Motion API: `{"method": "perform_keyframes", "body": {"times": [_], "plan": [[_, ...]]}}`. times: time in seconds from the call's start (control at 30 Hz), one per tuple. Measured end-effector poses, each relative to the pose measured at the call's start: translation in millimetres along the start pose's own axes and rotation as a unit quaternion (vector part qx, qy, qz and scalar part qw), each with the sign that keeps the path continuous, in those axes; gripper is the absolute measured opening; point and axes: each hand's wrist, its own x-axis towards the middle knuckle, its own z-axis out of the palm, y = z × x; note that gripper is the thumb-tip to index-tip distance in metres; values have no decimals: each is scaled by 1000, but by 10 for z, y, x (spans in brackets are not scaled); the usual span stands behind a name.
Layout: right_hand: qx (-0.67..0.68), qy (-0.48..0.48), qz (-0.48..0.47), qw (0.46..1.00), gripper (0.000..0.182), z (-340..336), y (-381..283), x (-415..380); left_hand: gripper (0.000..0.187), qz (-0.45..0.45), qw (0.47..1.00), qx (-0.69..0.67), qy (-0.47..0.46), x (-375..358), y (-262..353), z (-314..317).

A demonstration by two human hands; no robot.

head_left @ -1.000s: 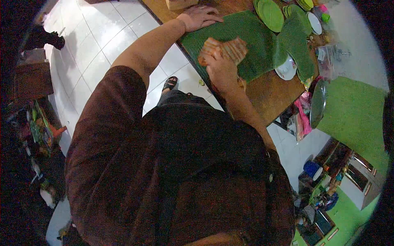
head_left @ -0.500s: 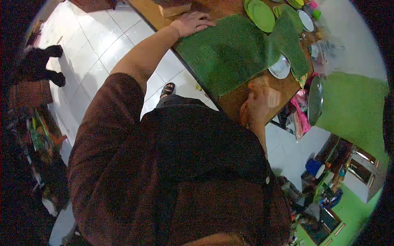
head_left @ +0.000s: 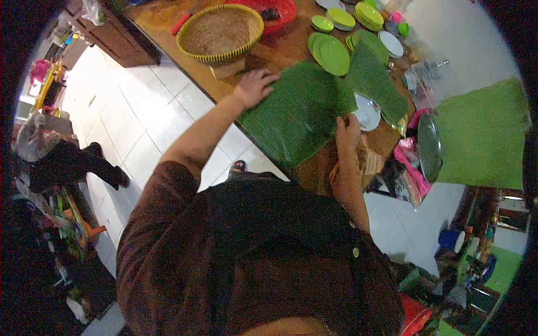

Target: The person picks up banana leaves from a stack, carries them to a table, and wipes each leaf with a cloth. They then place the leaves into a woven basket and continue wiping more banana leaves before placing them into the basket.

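A large green banana leaf [head_left: 297, 115] lies flat on the wooden table [head_left: 168, 17]. My left hand [head_left: 255, 87] rests palm down on its far left corner, fingers spread. My right hand [head_left: 347, 131] is at the leaf's right edge, thumb and fingers closed on that edge. A striped orange cloth [head_left: 372, 162] lies by my right wrist at the table's near edge, out of my hand. A second leaf piece [head_left: 378, 84] lies to the right, overlapping a white plate [head_left: 367, 112].
A woven basket [head_left: 219, 31] sits on a wooden block beyond my left hand, with a red basket [head_left: 280, 8] behind it. Green plates [head_left: 330, 53] are stacked at the far side. A round metal lid [head_left: 430, 148] hangs off the right. Another person [head_left: 67, 162] crouches on the tiled floor at left.
My right hand wiped the leaf with the cloth, drew it off to the right, then dropped it and took the leaf's right edge. The view tilted up, showing the baskets.
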Motion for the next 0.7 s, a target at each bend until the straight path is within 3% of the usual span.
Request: {"method": "perform_keyframes", "body": {"times": [0.07,0.13,0.2,0.23,0.3,0.37,0.43,0.47,0.53,0.57,0.63,0.7], "plan": [[68,30,-64,995,21,-246,-444,64,61,19,990,-102,100,21,179,-71],[134,54,-128,981,14,-562,-869,209,69,29,982,-129,135,96,494,-406],[161,-22,-221,962,9,-817,-1198,390,84,85,962,-184,183,287,713,-910],[167,-25,-228,959,9,-1011,-1392,452,89,131,949,-207,199,364,784,-1167],[192,-154,-241,939,10,-1393,-1752,576,90,163,947,-205,187,494,815,-1637],[226,-145,-279,922,11,-1565,-1909,742,90,197,943,-205,174,512,732,-1906],[259,-131,-314,904,12,-1689,-2036,901,85,160,897,-393,122,479,613,-2086],[288,-124,-301,900,14,-1735,-2117,990,85,161,899,-387,126,437,541,-2183],[318,-112,-290,896,15,-1788,-2277,1209,74,58,902,-428,2,312,354,-2375],[308,-96,-278,905,16,-1786,-2362,1346,55,33,920,-389,17,198,330,-2532],[297,-74,-261,915,17,-1783,-2561,1554,47,48,904,-425,7,175,29,-2627],[273,-117,-277,914,22,-1792,-2775,1756,41,61,884,-464,3,110,-144,-2777]]}}
